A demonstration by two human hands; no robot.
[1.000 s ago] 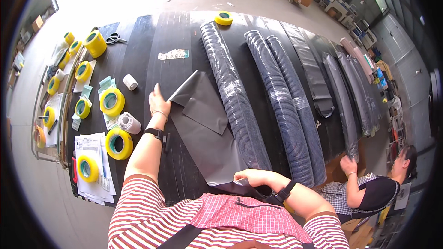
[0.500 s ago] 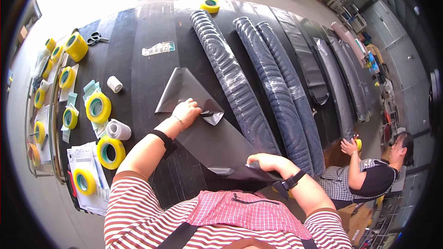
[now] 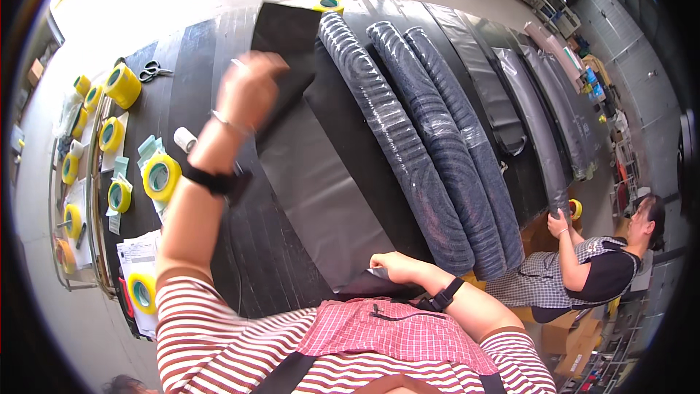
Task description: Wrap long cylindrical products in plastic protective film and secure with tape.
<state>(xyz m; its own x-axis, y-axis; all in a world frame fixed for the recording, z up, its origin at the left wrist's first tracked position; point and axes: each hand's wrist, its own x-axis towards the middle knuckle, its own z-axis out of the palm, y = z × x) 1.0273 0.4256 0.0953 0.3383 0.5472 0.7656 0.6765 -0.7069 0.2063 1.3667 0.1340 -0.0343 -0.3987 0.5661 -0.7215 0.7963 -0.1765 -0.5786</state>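
Observation:
A long dark grey plastic bag [image 3: 321,182] stretches slantwise over the black worktable in front of me, its far end raised and folded. Smeared by motion, my left hand [image 3: 251,91] is up at that far end, closed on the bag's left side; its fingertips are partly hidden. At the near end, close to my apron, my right hand [image 3: 394,268] pinches the bag's edge. Just right of the bag lies a dark, ribbed roll [image 3: 394,138] in clear film. Two similar wrapped rolls [image 3: 437,146] lie beyond it.
Yellow tape rolls [image 3: 161,177], papers [image 3: 138,252] and scissors [image 3: 153,71] lie along the table's left side. Flat grey packages [image 3: 529,117] lie farther right. At the right edge a co-worker [image 3: 576,270] in a checked apron holds one package's near end.
My left hand has swung up and away, lifting the bag's far end off the table. My right hand has shifted slightly left, still on the near end. The view has shifted a little.

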